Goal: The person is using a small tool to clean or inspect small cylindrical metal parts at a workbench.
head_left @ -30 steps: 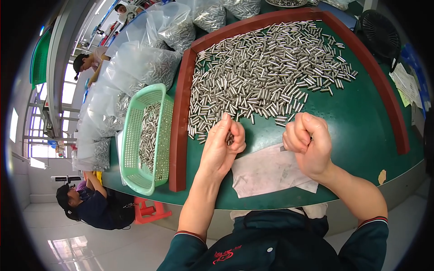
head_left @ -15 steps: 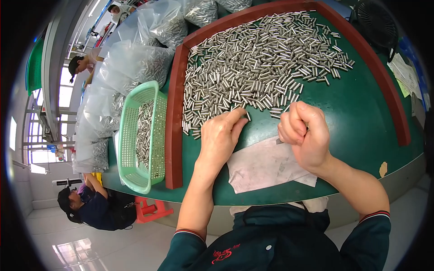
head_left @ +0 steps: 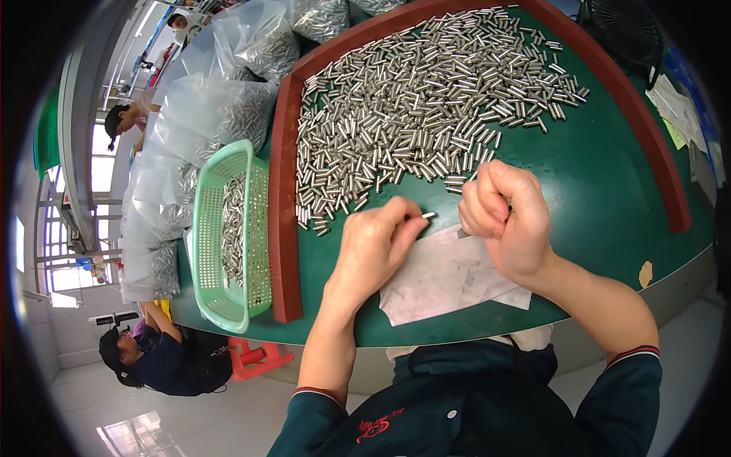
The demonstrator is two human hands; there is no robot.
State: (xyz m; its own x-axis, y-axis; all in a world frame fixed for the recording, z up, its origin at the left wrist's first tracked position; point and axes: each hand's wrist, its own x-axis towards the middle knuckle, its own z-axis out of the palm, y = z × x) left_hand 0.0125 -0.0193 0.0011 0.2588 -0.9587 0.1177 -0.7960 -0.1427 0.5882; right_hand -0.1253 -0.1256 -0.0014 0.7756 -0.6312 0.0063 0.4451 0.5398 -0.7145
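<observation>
Between thumb and forefinger, my left hand (head_left: 373, 245) pinches one small metal pin (head_left: 428, 215), its bright tip sticking out to the right. My right hand (head_left: 510, 217) is curled closed just to the right. A small dark edge shows below its fingers, but what it holds is hidden. Beyond both hands, a wide pile of loose shiny metal pins (head_left: 426, 99) spreads over the green tabletop (head_left: 571, 198). A stained pale cloth (head_left: 434, 282) lies flat beneath and between my hands.
A dark red raised border (head_left: 286, 206) frames the pile. Left of it stand a light green basket (head_left: 263, 244) of pins and several clear plastic bags (head_left: 217, 114) of parts. A black fan (head_left: 624, 34) and papers (head_left: 676, 110) are at the right. Other people sit at far left.
My left hand has drawn back from the pile's near edge with a pin in its pinch, the pin now lying nearly level. My right hand stays closed, almost in place. The view has shifted slightly.
</observation>
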